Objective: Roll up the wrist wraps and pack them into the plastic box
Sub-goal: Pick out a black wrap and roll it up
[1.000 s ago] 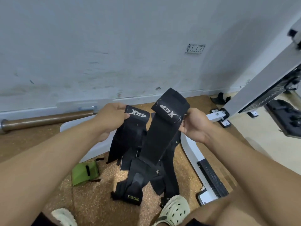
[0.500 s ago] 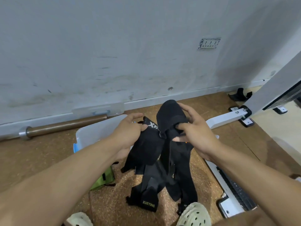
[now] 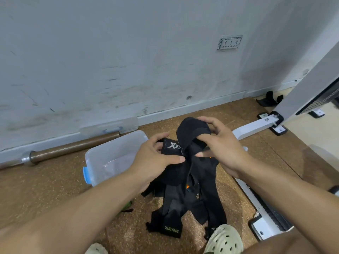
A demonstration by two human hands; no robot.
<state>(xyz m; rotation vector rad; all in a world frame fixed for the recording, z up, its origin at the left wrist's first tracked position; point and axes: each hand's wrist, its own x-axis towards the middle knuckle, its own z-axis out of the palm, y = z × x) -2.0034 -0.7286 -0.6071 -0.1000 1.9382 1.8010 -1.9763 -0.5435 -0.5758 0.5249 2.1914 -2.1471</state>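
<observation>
Several black wrist wraps [image 3: 185, 191] dangle, one top end folded over.

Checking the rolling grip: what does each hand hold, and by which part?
Both hold black wrist wraps by their top ends: the left hand pinches the logo end, the right hand curls around the folded-over end.

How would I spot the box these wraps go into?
Look along the grey wall to the brown bar lying at its foot. Just in front, left of the person's left hand, sits the plastic box: clear, lidless, with a blue latch on its side.
</observation>
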